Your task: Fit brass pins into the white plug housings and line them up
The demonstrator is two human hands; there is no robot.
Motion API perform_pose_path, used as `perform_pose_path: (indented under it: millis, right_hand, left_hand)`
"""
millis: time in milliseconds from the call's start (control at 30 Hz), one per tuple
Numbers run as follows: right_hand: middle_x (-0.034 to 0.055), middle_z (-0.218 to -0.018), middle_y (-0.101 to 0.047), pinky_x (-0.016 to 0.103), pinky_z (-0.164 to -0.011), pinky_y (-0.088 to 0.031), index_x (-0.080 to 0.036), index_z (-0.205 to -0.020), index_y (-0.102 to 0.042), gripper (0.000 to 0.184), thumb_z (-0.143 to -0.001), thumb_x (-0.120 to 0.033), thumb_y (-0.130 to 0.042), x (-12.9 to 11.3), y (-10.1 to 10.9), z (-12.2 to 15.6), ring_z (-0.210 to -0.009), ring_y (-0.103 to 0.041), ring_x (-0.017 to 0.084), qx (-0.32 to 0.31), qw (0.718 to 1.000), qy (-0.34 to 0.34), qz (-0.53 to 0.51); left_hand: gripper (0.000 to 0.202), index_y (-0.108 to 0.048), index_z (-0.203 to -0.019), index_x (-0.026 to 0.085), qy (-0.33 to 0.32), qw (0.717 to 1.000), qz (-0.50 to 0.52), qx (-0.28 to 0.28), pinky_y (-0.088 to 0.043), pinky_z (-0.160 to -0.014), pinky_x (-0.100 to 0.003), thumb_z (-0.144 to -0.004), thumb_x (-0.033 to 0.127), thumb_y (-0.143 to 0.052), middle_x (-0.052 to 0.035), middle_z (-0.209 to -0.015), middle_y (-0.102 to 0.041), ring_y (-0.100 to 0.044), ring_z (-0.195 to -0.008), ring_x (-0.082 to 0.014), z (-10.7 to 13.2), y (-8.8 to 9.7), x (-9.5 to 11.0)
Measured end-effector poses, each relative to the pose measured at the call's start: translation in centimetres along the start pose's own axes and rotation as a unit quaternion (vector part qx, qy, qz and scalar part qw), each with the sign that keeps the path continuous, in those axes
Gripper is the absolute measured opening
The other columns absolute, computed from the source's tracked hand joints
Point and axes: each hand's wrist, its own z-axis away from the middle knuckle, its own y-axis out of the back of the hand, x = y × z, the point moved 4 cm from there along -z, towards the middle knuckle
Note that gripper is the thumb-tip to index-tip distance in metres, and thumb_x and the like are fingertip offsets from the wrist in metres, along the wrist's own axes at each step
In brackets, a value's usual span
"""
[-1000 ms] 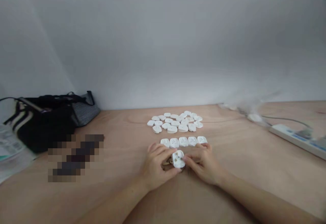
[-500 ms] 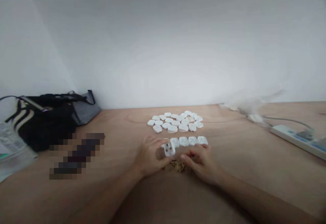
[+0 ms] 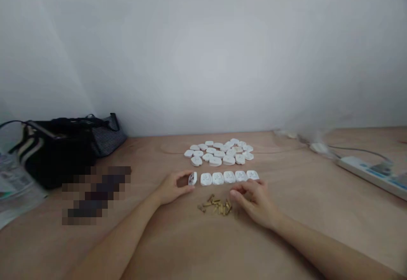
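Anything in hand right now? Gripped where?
Left hand appears to pinch a white plastic plug shell by its edge, the shell standing on edge. Right hand holds nothing visible, lying beside loose brass pins.

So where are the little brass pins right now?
In the head view, the brass pins lie scattered on the wooden table, just below the row of white plug casings, beside the right hand.

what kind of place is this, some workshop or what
Probably a simple workbench for small electrical parts, rather than a factory line. The wooden tabletop holds white plastic plug casings and loose brass pins, with a white power strip off to the right.
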Motion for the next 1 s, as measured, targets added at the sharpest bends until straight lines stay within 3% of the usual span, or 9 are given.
perform_pose_path:
  millis: [200, 333, 500, 567, 667, 767, 900, 1000]
  right_hand:
    - [-0.0008, -0.077, -0.069, 0.042, -0.087, -0.025, -0.024, -0.080, -0.065, 0.022, -0.086, -0.039, -0.050, 0.1, 0.3, 0.0, -0.077, -0.059, 0.020, 0.013, 1.000, 0.005, -0.010]
    - [0.0000, -0.077, -0.069, 0.042, -0.088, -0.025, -0.024, -0.079, -0.065, 0.021, -0.085, -0.039, -0.051, 0.2, 0.4, 0.0, -0.077, -0.058, 0.020, 0.015, 1.000, 0.017, -0.001]
    - [0.0002, -0.076, -0.069, 0.043, -0.088, -0.025, -0.024, -0.079, -0.065, 0.020, -0.085, -0.038, -0.052, 0.0, 0.6, 0.1, -0.077, -0.058, 0.020, 0.017, 0.999, 0.032, 0.013]
    - [0.0002, -0.075, -0.069, 0.043, -0.089, -0.025, -0.024, -0.078, -0.065, 0.020, -0.085, -0.038, -0.052, 0.0, 0.6, 0.1, -0.077, -0.059, 0.020, 0.017, 0.999, 0.036, 0.019]
    - [-0.0005, -0.074, -0.069, 0.044, -0.090, -0.025, -0.024, -0.079, -0.065, 0.018, -0.084, -0.038, -0.054, 0.3, 0.7, 0.1, -0.077, -0.059, 0.020, 0.014, 0.999, 0.039, 0.028]
    - [0.0008, -0.081, -0.069, 0.046, -0.092, -0.024, -0.026, -0.093, -0.065, 0.020, -0.079, -0.040, -0.061, 0.4, 0.7, 0.2, -0.084, -0.059, 0.022, 0.008, 0.998, 0.051, 0.032]
    - [0.0033, -0.098, -0.068, 0.050, -0.094, -0.022, -0.033, -0.120, -0.053, 0.057, -0.068, -0.049, -0.070, -0.3, 0.5, 0.3, -0.096, -0.055, 0.026, -0.043, 0.994, 0.096, 0.030]
    - [0.0021, -0.109, -0.065, 0.052, -0.096, -0.020, -0.039, -0.123, -0.050, 0.062, -0.066, -0.053, -0.070, -1.1, 0.3, 0.4, -0.100, -0.053, 0.027, -0.084, 0.989, 0.123, 0.025]
  left_hand:
    - [0.069, -0.047, -0.128, 0.019, -0.026, 0.997, -0.065, 0.029, -0.032, -0.102, -0.044, -0.069, 0.046, -0.068, -0.0114, -0.133, -0.049, -0.044, -0.121, -0.0309, -0.5, 0.9, 1.5]
    - [0.070, -0.047, -0.127, 0.020, -0.077, 0.981, -0.174, -0.039, -0.025, -0.102, -0.047, -0.069, 0.052, -0.066, -0.0117, -0.123, -0.057, -0.046, -0.116, -0.0323, -2.1, 0.3, 3.7]
    - [0.067, -0.046, -0.128, 0.022, -0.071, 0.972, -0.199, -0.099, -0.019, -0.102, -0.049, -0.069, 0.045, -0.068, -0.0090, -0.115, -0.063, -0.052, -0.111, -0.0301, -3.9, -1.1, 4.7]
    - [0.066, -0.044, -0.129, 0.021, -0.068, 0.972, -0.200, -0.100, -0.018, -0.103, -0.050, -0.071, 0.042, -0.067, -0.0083, -0.110, -0.066, -0.054, -0.109, -0.0291, -4.1, -1.0, 5.1]
    - [0.068, -0.045, -0.128, 0.018, -0.093, 0.973, -0.204, -0.055, -0.014, -0.104, -0.051, -0.069, 0.041, -0.069, -0.0097, -0.111, -0.066, -0.051, -0.113, -0.0303, -3.6, -0.2, 6.5]
    - [0.074, -0.044, -0.128, 0.018, -0.150, 0.973, -0.175, -0.011, -0.019, -0.104, -0.048, -0.066, 0.047, -0.071, -0.0080, -0.108, -0.067, -0.052, -0.110, -0.0298, -2.1, 0.3, 8.7]
    - [0.081, -0.032, -0.136, 0.023, -0.191, 0.974, -0.103, -0.070, -0.038, -0.092, -0.038, -0.069, 0.048, -0.070, -0.0057, -0.109, -0.066, -0.057, -0.101, -0.0265, 0.1, -1.3, 10.8]
    - [0.080, -0.032, -0.136, 0.023, -0.187, 0.973, -0.086, -0.105, -0.043, -0.085, -0.036, -0.070, 0.049, -0.069, -0.0068, -0.109, -0.065, -0.059, -0.097, -0.0272, 0.8, -2.8, 11.3]
